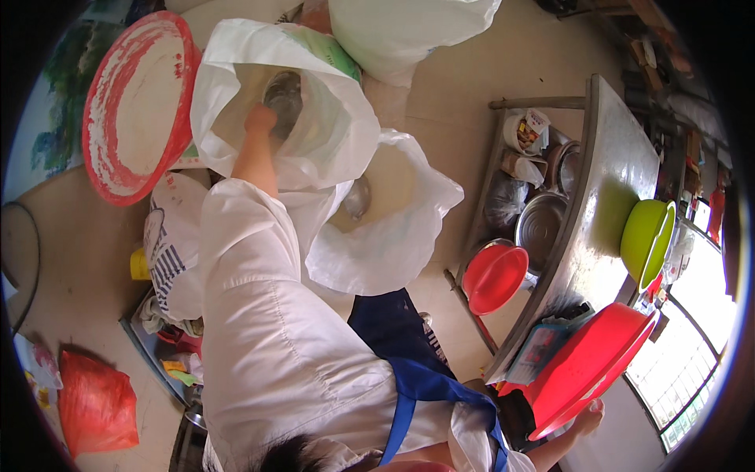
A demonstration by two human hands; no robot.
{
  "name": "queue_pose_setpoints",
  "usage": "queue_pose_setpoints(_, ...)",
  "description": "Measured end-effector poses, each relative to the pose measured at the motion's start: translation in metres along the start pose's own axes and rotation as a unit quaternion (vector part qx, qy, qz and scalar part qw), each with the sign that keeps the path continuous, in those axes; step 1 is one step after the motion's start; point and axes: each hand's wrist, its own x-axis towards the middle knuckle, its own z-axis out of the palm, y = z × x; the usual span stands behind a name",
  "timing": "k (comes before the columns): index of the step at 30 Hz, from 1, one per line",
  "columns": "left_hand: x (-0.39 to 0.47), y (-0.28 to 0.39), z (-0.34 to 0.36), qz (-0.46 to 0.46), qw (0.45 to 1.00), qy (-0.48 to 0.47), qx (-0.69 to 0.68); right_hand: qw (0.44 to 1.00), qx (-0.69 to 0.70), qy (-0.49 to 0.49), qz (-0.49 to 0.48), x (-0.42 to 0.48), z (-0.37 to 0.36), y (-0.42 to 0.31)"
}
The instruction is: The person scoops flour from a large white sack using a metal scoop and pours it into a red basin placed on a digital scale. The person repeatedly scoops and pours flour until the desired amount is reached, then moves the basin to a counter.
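Inside an open white plastic sack [348, 112], my left hand [261, 121] is at the rim of a round metal bowl [284, 100], its fingers mostly hidden. Pale powder or grain lies in the sack. Below and to the right, a second open white sack [377, 265] holds pale contents with a metal scoop or bowl [357, 197] resting in it. A red basin [187, 71] coated with white powder stands tilted at the left of the first sack. Far down at the right, my right hand [590, 418] is by the rim of a large red basin [581, 366]; its fingers look curled, and their hold is unclear.
A metal-topped table [619, 153] stands at the right, bearing a green basin [643, 245] and a blue plastic container [537, 354]. Metal pans [540, 227] and a smaller red basin [495, 280] are on its lower shelf. A red plastic bag [97, 404] lies at lower left.
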Motion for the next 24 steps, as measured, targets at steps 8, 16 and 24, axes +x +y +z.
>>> queue_pose_setpoints(8,-0.032,-0.027,-0.019,-0.31,0.773,0.033,-0.553,0.998,0.05,0.035,-0.012,-0.016,0.013,0.001)
queue_pose_setpoints(16,-0.1,0.009,-0.051,-0.154,0.657,-0.01,-0.738,0.995,0.082,0.055,-0.022,-0.025,0.05,0.024)
queue_pose_setpoints(24,-0.232,0.044,-0.101,-0.064,0.605,-0.104,-0.787,0.984,0.138,0.111,-0.021,-0.041,0.046,0.026)
